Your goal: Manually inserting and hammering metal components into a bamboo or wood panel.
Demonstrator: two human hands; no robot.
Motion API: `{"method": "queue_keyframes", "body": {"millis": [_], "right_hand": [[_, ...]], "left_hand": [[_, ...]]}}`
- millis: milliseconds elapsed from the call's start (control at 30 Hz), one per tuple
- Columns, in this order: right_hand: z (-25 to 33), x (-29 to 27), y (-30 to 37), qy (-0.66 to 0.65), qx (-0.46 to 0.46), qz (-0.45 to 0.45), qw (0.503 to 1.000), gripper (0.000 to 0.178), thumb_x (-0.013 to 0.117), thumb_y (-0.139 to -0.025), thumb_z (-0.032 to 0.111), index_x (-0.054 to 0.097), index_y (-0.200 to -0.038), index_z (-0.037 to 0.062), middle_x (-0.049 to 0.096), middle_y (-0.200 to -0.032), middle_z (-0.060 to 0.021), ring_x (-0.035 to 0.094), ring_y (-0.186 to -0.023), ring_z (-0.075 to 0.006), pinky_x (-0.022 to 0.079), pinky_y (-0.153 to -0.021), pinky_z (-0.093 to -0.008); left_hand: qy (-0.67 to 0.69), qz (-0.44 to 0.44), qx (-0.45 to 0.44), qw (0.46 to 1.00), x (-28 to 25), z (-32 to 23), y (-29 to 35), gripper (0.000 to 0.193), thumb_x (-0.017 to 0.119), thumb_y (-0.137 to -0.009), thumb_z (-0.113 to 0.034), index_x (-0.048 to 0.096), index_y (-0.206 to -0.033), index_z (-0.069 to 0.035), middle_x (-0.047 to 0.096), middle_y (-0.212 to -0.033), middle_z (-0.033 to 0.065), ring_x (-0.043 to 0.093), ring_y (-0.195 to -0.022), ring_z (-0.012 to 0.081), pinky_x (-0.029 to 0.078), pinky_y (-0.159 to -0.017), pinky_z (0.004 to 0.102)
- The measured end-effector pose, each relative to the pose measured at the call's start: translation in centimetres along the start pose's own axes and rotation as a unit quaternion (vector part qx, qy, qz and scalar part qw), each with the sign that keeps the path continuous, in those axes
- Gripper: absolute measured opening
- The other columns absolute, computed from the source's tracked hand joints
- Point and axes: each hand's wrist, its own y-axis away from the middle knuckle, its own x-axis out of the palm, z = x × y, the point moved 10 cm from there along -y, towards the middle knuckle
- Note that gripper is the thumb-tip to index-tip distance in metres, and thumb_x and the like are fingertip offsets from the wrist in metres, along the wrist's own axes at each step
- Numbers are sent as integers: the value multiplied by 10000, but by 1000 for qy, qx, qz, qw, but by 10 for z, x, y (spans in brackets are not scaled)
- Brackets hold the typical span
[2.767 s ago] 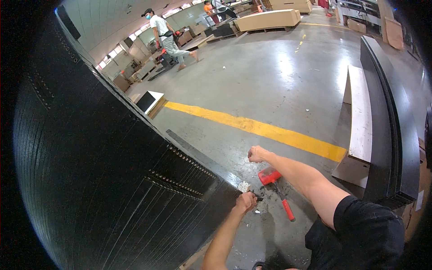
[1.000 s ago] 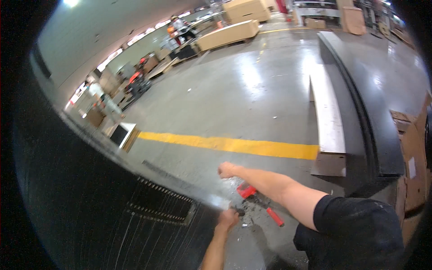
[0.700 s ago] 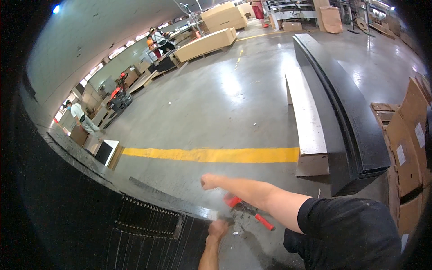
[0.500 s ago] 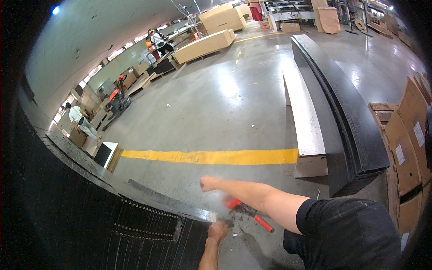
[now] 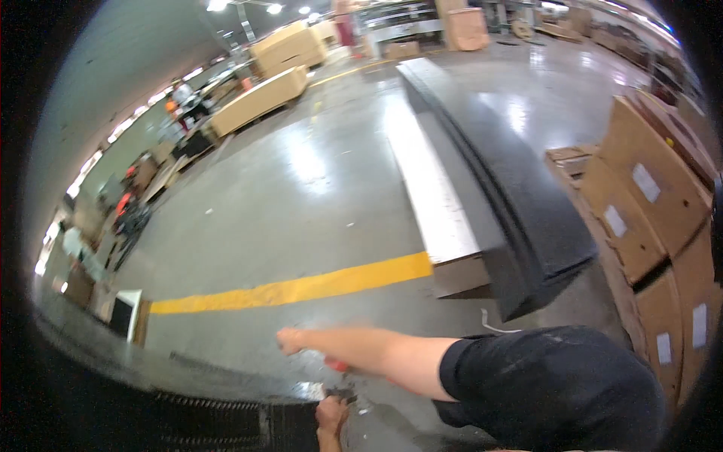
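My right hand [image 5: 290,340] is closed in a fist, its bare forearm reaching leftward from a black sleeve. What it holds, if anything, is hidden. Lower down, my left hand [image 5: 331,414] is closed at the near right end of a large stack of black panels [image 5: 290,426]. A small dark shape [image 5: 345,393] shows beside its knuckles, too blurred to name. Partly covered by my right forearm is a red object [image 5: 335,364], whose kind I cannot tell.
Long black boards [image 5: 520,196] lie stacked beside a white-topped support [image 5: 437,203] on the right. Cardboard sheets [image 5: 625,203] stand on a pallet at the far right. A yellow line [image 5: 301,291] crosses the floor. Tan stacks [image 5: 260,98] and blurred people [image 5: 184,98] are farther off.
The whole view has shifted, so the boards and both my hands appear farther left. My right fist stays above my left hand. The red handle seen earlier on the floor is now covered by my arm.
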Motion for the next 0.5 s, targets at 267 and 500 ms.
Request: {"method": "queue_keyframes", "body": {"millis": [267,500], "right_hand": [[-25,-19,20,-58,69,42,995,106,636,-702,56,661,-739,-41,674,-686,-146,671,-628,-260,540,-571,-404],[-24,-27,32,-29,93,70,993,108,611,-661,25,685,-727,-18,672,-709,-167,664,-663,-298,531,-595,-402]], "left_hand": [[-7,127,-38,991,28,-9,-28,303,666,-756,-353,732,-749,-57,663,-677,166,650,-669,344,531,-694,411],[19,-200,238,950,-19,-74,12,292,653,-888,-263,617,-684,-58,457,-540,81,472,-445,232,383,-407,352]]}}
